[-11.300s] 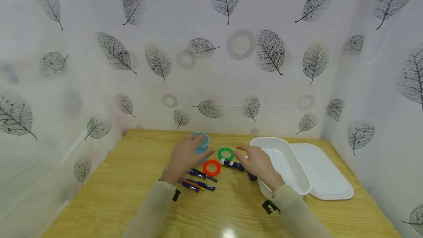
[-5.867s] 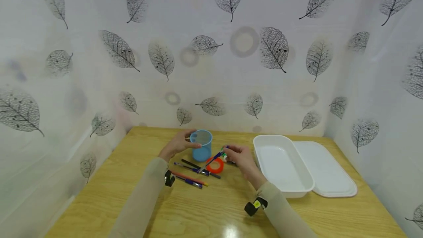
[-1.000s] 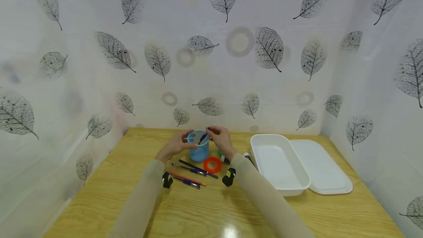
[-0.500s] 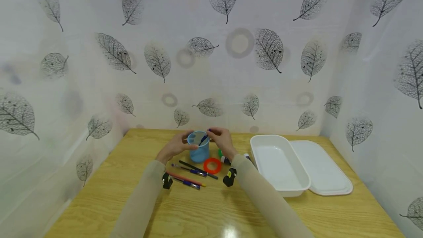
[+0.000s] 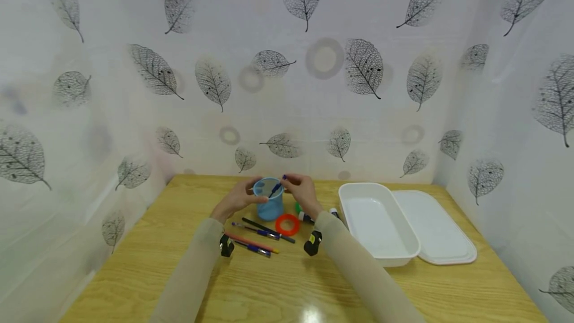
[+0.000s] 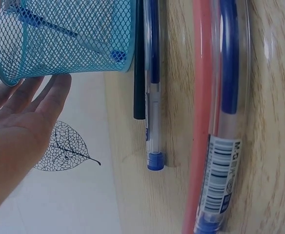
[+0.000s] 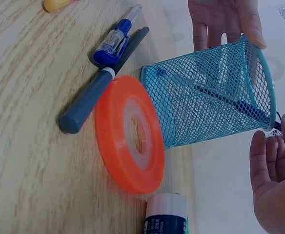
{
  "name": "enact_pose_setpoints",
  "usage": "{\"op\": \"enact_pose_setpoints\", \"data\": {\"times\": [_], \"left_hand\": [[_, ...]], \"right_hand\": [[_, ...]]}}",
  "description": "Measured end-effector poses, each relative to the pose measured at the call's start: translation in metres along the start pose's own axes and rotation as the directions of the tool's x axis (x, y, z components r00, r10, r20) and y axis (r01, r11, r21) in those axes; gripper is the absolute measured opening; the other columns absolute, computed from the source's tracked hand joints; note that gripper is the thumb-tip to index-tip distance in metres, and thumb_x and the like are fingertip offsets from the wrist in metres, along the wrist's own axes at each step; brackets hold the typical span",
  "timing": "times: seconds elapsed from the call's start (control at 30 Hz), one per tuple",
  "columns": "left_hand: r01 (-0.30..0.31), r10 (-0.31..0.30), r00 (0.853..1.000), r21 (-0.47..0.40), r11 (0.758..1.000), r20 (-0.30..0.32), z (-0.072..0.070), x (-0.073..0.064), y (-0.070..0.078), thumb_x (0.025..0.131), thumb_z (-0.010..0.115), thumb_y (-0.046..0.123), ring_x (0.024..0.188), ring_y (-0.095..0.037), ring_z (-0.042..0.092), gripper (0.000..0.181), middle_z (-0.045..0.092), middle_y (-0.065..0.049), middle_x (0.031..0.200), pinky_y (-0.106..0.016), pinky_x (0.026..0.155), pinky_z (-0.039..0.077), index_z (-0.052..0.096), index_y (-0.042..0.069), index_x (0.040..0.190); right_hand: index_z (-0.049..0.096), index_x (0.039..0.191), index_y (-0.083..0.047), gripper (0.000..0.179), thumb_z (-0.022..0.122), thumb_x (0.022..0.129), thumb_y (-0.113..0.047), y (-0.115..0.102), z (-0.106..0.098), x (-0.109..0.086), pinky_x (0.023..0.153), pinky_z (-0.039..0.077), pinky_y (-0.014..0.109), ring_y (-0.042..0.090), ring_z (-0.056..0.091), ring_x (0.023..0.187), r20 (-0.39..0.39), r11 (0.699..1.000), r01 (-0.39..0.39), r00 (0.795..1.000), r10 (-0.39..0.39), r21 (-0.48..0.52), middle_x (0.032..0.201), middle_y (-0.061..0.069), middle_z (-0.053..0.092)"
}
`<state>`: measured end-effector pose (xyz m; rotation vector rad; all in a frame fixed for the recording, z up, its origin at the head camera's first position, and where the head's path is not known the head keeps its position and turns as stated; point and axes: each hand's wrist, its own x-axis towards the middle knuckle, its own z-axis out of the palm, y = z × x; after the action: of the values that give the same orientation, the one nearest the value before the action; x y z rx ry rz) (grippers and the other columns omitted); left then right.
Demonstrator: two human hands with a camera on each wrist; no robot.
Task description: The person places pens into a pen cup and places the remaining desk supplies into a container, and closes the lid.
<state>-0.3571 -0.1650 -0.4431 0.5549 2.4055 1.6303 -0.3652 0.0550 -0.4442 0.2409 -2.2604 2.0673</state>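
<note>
A light blue mesh pen cup (image 5: 270, 211) stands upright at the back of the table. My left hand (image 5: 234, 201) grips its left side, thumb across the front near the rim and fingers behind. A blue pen (image 5: 275, 189) leans inside the cup, its lower end showing through the mesh near the bottom in the right wrist view. My right hand (image 5: 303, 193) pinches the pen's top end at the cup's right rim. In front lie a dark marker (image 7: 86, 100), a clear pen with blue parts (image 6: 153, 117), a red pencil (image 6: 201, 117) and another such pen (image 6: 219, 165).
An orange-red tape roll (image 5: 287, 225) lies by the cup's base. Beyond it are a white-capped glue stick (image 7: 166, 214), a green ring (image 5: 298, 208) partly hidden by my right hand, and another white-capped tube (image 5: 334, 212). A white tray (image 5: 414, 243) and its lid (image 5: 453, 233) sit right.
Earlier both hands hovered open over the table. Then my left hand held the cup while my right lifted a pen; that pen has since gone into the cup. Over the last second almost nothing moves.
</note>
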Motion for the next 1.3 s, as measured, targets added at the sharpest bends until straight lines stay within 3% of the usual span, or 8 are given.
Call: {"op": "enact_pose_setpoints", "data": {"times": [0.43, 0.63, 0.83, 1.07, 1.3], "left_hand": [[0.007, -0.007, 1.000, -0.003, 1.000, -0.005, 0.000, 0.001, 0.003, 0.085, 0.078, 0.022, 0.132, -0.040, 0.049, 0.076, 0.054, -0.017, 0.140, -0.053, 0.105, 0.044, 0.040, 0.011, 0.149], [0.014, -0.014, 1.000, -0.002, 1.000, 0.000, 0.001, 0.000, 0.000, 0.086, 0.077, 0.022, 0.132, -0.039, 0.049, 0.079, 0.051, -0.016, 0.143, -0.054, 0.106, 0.043, 0.035, 0.009, 0.151], [0.000, 0.000, 1.000, -0.008, 1.000, 0.009, 0.004, -0.004, -0.005, 0.087, 0.076, 0.023, 0.133, -0.042, 0.047, 0.074, 0.050, -0.017, 0.143, -0.056, 0.105, 0.043, 0.039, 0.010, 0.149], [-0.022, 0.022, 1.000, -0.012, 1.000, 0.011, 0.003, -0.005, -0.004, 0.087, 0.076, 0.020, 0.130, -0.044, 0.049, 0.070, 0.051, -0.019, 0.142, -0.056, 0.103, 0.044, 0.042, 0.010, 0.147], [-0.014, 0.014, 1.000, -0.013, 1.000, 0.028, 0.001, -0.003, 0.001, 0.089, 0.074, 0.016, 0.133, -0.047, 0.044, 0.072, 0.047, -0.024, 0.144, -0.059, 0.106, 0.041, 0.037, 0.005, 0.150]], "right_hand": [[0.069, 0.117, -0.001, 0.026, 0.068, 0.093, -0.012, 0.004, -0.010, -0.006, 0.082, 0.059, 0.033, 0.021, 0.069, 0.098, -0.007, 0.997, 0.023, 1.000, -0.023, 0.067, 0.114, 0.017, 0.070], [0.068, 0.117, 0.000, 0.028, 0.069, 0.092, -0.013, 0.006, -0.011, -0.016, 0.086, 0.058, 0.038, 0.033, 0.067, 0.105, -0.030, 0.995, -0.014, 0.999, 0.017, 0.097, 0.116, 0.017, 0.069], [0.069, 0.115, 0.002, 0.028, 0.069, 0.092, -0.012, 0.005, -0.006, -0.031, 0.085, 0.058, 0.039, 0.035, 0.068, 0.103, -0.057, 0.995, -0.069, 0.996, 0.074, 0.076, 0.115, 0.019, 0.069], [0.067, 0.116, 0.005, 0.029, 0.068, 0.092, -0.010, -0.004, -0.005, -0.046, 0.082, 0.059, 0.038, 0.013, 0.069, 0.085, -0.034, 0.993, -0.091, 0.995, 0.094, 0.074, 0.115, 0.022, 0.069], [0.069, 0.116, 0.002, 0.029, 0.070, 0.092, -0.013, -0.005, -0.007, -0.053, 0.078, 0.059, 0.032, 0.019, 0.069, 0.091, -0.019, 0.995, -0.080, 0.997, 0.081, 0.060, 0.115, 0.018, 0.070]]}}
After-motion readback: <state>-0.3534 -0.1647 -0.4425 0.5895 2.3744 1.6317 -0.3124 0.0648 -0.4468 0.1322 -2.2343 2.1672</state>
